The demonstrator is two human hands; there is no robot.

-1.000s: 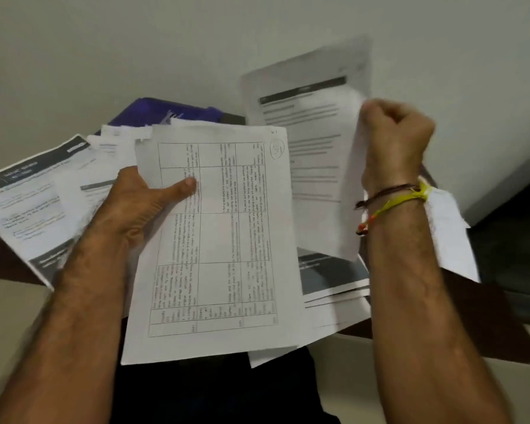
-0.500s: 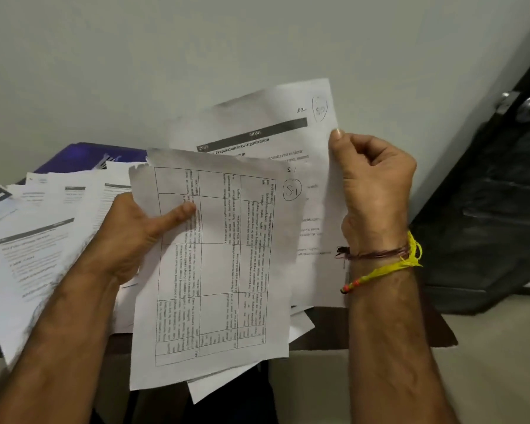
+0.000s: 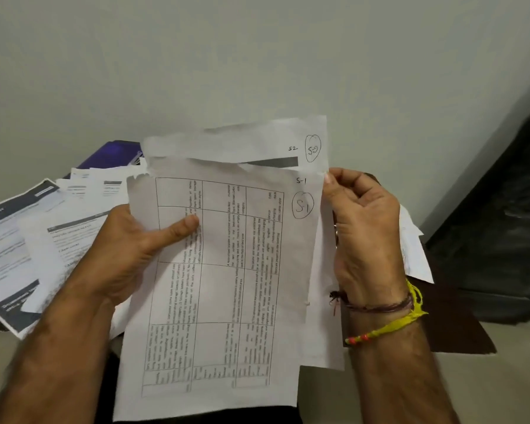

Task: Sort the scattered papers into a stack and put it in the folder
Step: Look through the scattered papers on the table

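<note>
While the left hand (image 3: 135, 240) grips the white sheet printed with a ruled table (image 3: 221, 286) along its left edge, thumb laid flat across the front, the right hand (image 3: 361, 234) pinches the right edge of a second white sheet with a dark header bar (image 3: 245, 145) just behind it. Both sheets are held upright in the air in front of the person, the rear one rising a little higher and offset to the right, so the two are not yet squared. The remaining scattered white printed papers (image 3: 43, 240) lie fanned over the dark brown table (image 3: 441, 325) to the left, with more (image 3: 413, 249) behind the right hand. A blue folder (image 3: 114, 154) lies flat at the far side, partly covered by them.

The paper looks very light, thin and limp; the top edges curl and appear ragged, so it would likely bend or crease under a tight squeeze. Holding at the long side edges, near mid-height, seems the safest grip, letting the sheets hang flat while their edges are aligned.
</note>
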